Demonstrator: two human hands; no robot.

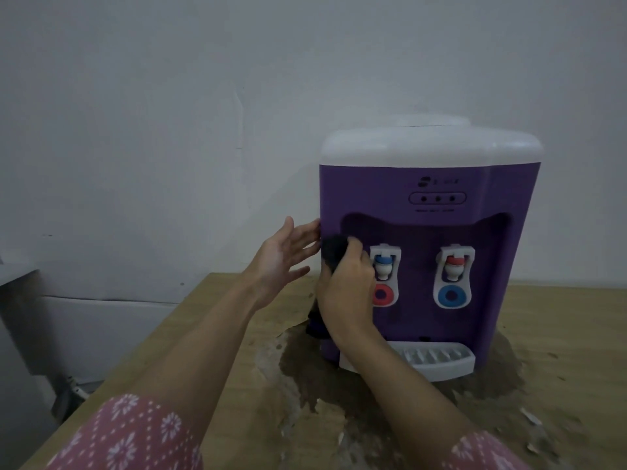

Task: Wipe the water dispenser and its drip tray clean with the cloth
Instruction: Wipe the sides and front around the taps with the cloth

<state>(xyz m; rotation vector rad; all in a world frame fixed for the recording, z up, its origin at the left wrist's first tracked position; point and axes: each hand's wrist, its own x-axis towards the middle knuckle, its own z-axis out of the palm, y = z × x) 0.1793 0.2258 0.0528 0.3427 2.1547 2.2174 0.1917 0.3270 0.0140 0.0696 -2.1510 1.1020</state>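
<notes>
Bracing the dispenser (420, 212), the left hand (283, 257) is spread flat, its fingertips touching the dispenser's left edge. Just right of it, the right hand (347, 281) is clenched around a dark cloth (334, 254), pressing it on the dispenser's front beside the left tap (384, 266); a tail of cloth hangs below the fist. The tray (437, 359) juts from the dispenser's base, above the table (217, 334).

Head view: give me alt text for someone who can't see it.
A right hand presses a dark cloth against the front left edge of a purple water dispenser on a wooden table; the open left hand steadies its side.
</notes>
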